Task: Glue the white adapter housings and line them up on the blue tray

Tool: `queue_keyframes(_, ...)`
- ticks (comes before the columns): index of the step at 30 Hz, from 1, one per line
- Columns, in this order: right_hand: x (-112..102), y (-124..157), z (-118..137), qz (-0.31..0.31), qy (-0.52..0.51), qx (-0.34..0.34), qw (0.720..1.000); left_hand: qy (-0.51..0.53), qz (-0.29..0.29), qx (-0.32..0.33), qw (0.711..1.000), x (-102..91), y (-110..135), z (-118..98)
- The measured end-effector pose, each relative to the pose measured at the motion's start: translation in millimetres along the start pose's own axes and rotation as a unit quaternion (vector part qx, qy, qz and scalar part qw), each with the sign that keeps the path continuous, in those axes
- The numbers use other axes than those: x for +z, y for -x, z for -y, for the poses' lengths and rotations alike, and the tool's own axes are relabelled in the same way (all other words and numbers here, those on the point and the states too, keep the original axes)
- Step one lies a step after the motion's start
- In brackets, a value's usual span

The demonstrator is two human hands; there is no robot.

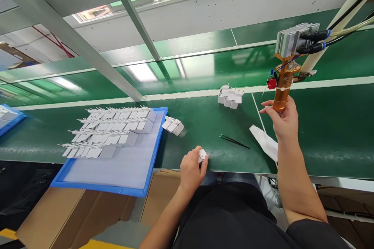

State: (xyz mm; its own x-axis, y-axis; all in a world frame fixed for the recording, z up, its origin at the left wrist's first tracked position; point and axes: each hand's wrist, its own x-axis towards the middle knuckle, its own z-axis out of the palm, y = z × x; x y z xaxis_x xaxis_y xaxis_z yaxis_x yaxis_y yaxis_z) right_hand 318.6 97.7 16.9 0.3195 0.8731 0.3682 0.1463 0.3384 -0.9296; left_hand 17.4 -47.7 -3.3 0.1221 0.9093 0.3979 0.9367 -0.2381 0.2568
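My left hand point(193, 168) is closed around a small white plug adapter point(202, 155) at the front edge of the green bench. Raised to the right, my right hand point(284, 118) has its thumb and fingers around the lower end of a copper-coloured cylinder point(282, 92), part of a hanging device. A finned metal block point(295, 39) tops the cylinder, and a small red part with wires point(271, 83) sits on its side. Black tweezers point(234, 141) lie between my hands. White adapters point(230, 96) stand grouped at the back, and a smaller group point(173, 125) stands beside the tray.
A blue-rimmed tray point(157, 146) holding rows of white adapters overhangs the bench's front edge at left. A white strip point(264, 142) lies near my right forearm. A slanted grey post point(113, 74) rises behind the tray. Cardboard boxes point(55, 214) stand below.
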Motion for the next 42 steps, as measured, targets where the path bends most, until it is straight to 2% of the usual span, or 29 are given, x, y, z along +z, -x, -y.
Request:
queue_keyframes(5, -0.4, 0.2, -0.6, -0.001, -0.012, 0.004, 1.0, -0.06, 0.043, 0.042, 0.996, -3.9, 1.5, 6.2)
queue_keyframes(8, -0.5, 0.6, -0.9, 0.001, -0.006, 0.017, 1.0, -0.079, 0.028, 0.057, 0.995, -1.0, -8.4, 17.3)
queue_keyframes(10, -0.6, 0.9, -1.7, 0.002, -0.007, 0.024, 1.0, -0.101, -0.006, 0.025, 0.995, 4.4, -21.4, 26.3)
queue_keyframes(13, -0.7, 1.2, -4.2, 0.008, -0.005, 0.028, 1.0, -0.148, -0.051, -0.059, 0.986, 11.4, -44.5, 37.9)
queue_keyframes(17, -1.5, 1.7, -6.6, 0.024, 0.0, 0.026, 0.999, -0.176, -0.101, -0.141, 0.969, 9.5, -71.6, 50.3)
queue_keyframes(19, -2.0, 1.9, -5.5, 0.029, -0.002, 0.031, 0.999, -0.164, -0.09, -0.166, 0.968, 5.4, -83.7, 59.8)
queue_keyframes(23, -2.6, 2.4, 1.5, 0.021, 0.001, 0.066, 0.998, -0.084, 0.027, -0.215, 0.973, -0.7, -104.0, 82.4)
queue_keyframes(25, -3.2, 3.2, 4.5, 0.02, 0.005, 0.078, 0.997, -0.046, 0.06, -0.224, 0.972, -2.3, -108.3, 88.5)
queue_keyframes(28, -5.1, 4.5, 5.1, 0.02, 0.015, 0.089, 0.996, -0.004, 0.057, -0.239, 0.969, -7.3, -103.6, 88.2)
queue_keyframes(30, -6.5, 4.9, 3.6, 0.017, 0.033, 0.096, 0.995, 0.086, 0.041, -0.259, 0.961, -16.1, -93.4, 85.6)
queue_keyframes(31, -7.1, 5.1, 2.9, 0.015, 0.04, 0.099, 0.994, 0.164, 0.027, -0.273, 0.948, -23.1, -86.6, 84.7)
queue_keyframes(32, -7.6, 5.2, 2.4, 0.013, 0.046, 0.101, 0.994, 0.258, 0.014, -0.29, 0.922, -31.9, -79.0, 84.5)
queue_keyframes(33, -8.0, 5.5, 2.1, 0.011, 0.05, 0.102, 0.993, 0.359, 0.002, -0.304, 0.882, -42.6, -70.8, 85.0)
queue_keyframes(36, -9.7, 6.1, 0.6, 0.012, 0.067, 0.105, 0.992, 0.607, -0.008, -0.328, 0.723, -81.3, -45.3, 90.5)
queue_keyframes(38, -11.6, 5.5, -4.0, 0.011, 0.076, 0.101, 0.992, 0.69, -0.015, -0.336, 0.641, -106.4, -28.7, 96.1)
queue_keyframes(40, -13.8, 2.9, -13.4, 0.009, 0.071, 0.095, 0.993, 0.719, -0.038, -0.35, 0.599, -125.0, -12.8, 103.2)
queue_keyframes(41, -14.8, 0.8, -19.6, 0.002, 0.069, 0.093, 0.993, 0.716, -0.053, -0.359, 0.596, -130.9, -5.3, 107.9)
queue_keyframes(42, -15.6, -1.6, -26.4, -0.01, 0.071, 0.091, 0.993, 0.702, -0.07, -0.37, 0.605, -134.7, 1.5, 113.8)
